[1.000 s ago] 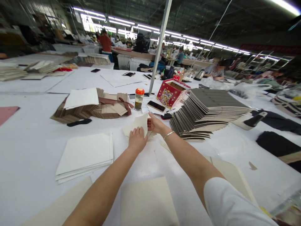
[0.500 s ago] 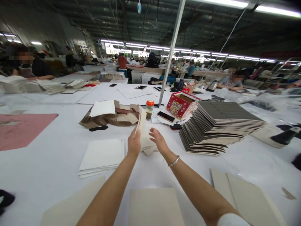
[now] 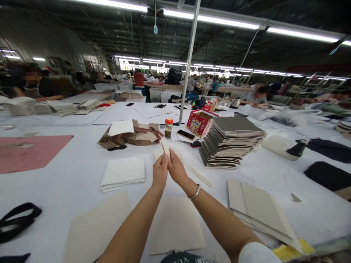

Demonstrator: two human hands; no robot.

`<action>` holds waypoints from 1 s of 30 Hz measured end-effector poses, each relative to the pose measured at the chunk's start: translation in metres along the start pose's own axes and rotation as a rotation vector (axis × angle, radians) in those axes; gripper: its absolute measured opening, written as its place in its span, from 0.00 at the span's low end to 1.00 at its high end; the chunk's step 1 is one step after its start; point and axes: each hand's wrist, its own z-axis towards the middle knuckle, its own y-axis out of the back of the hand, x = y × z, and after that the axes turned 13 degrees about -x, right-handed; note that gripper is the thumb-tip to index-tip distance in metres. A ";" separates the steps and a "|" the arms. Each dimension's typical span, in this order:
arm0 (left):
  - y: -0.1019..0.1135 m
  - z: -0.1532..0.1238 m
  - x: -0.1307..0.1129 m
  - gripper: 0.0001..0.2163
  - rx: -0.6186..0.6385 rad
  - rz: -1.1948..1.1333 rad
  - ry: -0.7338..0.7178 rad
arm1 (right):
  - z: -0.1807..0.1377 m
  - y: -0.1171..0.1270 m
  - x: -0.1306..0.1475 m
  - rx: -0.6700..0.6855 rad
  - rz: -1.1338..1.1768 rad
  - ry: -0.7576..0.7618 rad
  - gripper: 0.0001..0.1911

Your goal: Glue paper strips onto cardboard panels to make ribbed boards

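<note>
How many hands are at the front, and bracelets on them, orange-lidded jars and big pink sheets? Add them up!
Front hands: 2 (left hand, right hand)
Bracelets: 1
Orange-lidded jars: 1
Big pink sheets: 1
Total: 5

Cream material (image 3: 165, 147) between left grip (image 3: 161, 170) and right grip (image 3: 177, 168) over a white table (image 3: 85, 179), dark-topped stack (image 3: 233, 140) to the right.
</note>
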 end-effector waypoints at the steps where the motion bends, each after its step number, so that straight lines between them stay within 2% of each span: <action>1: 0.000 -0.003 -0.001 0.19 -0.030 -0.008 0.020 | -0.003 0.002 0.002 -0.004 -0.023 0.026 0.26; 5: 0.004 -0.010 -0.001 0.19 -0.085 -0.024 0.043 | -0.014 0.009 0.003 0.004 -0.075 0.109 0.22; 8: 0.015 -0.010 0.000 0.14 -0.156 0.150 -0.104 | -0.018 0.012 -0.004 -0.019 -0.158 0.098 0.19; 11: 0.038 0.000 -0.002 0.12 -0.287 0.240 -0.206 | -0.013 0.015 -0.019 -0.089 -0.203 0.013 0.15; 15: 0.083 0.019 -0.012 0.15 -0.515 0.128 -0.205 | 0.008 0.017 -0.042 -0.172 -0.135 -0.183 0.12; 18: 0.109 0.023 -0.024 0.17 -0.592 0.044 -0.236 | 0.026 0.017 -0.058 -0.130 -0.040 -0.334 0.12; 20: 0.117 0.016 -0.031 0.18 -0.598 0.058 -0.275 | 0.034 0.019 -0.067 -0.089 -0.015 -0.384 0.14; 23: 0.113 -0.005 -0.037 0.16 -0.588 0.214 -0.381 | 0.036 0.027 -0.073 -0.057 -0.009 -0.443 0.14; 26: 0.095 -0.031 -0.040 0.14 -0.507 0.317 -0.456 | 0.020 0.038 -0.069 0.036 0.057 -0.491 0.15; 28: 0.079 -0.045 -0.040 0.15 -0.388 0.202 -0.397 | 0.001 0.048 -0.061 0.197 0.261 -0.521 0.16; 30: 0.065 -0.054 -0.038 0.16 -0.257 0.015 -0.261 | -0.021 0.061 -0.052 0.336 0.511 -0.541 0.19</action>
